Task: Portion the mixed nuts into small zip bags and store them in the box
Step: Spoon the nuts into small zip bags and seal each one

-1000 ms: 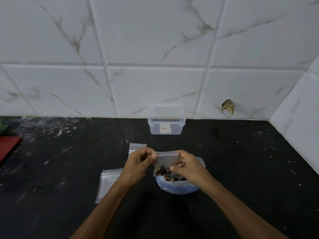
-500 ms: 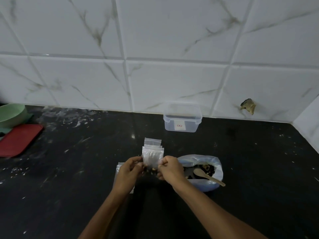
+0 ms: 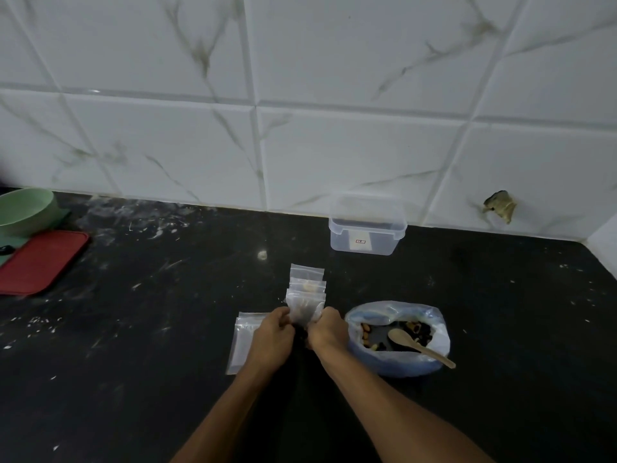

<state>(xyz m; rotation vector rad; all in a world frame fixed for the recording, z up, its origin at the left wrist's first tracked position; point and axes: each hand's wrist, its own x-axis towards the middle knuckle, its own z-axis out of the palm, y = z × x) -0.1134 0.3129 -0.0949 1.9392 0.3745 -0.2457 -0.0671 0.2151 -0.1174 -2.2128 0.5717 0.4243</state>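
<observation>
Pinching zip bag [image 3: 304, 310] between both hands

A small red-and-white label on the clear box [image 3: 367, 233] — its print too blurred to read

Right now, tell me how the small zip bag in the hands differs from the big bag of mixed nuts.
The small zip bag is pinched upright between both hands; the big bag of mixed nuts sits on the counter, untouched. The small zip bag is narrow and clear; the big bag is wider, bluish, open-topped, with a wooden spoon inside. Both are plastic and hold nuts.
</observation>
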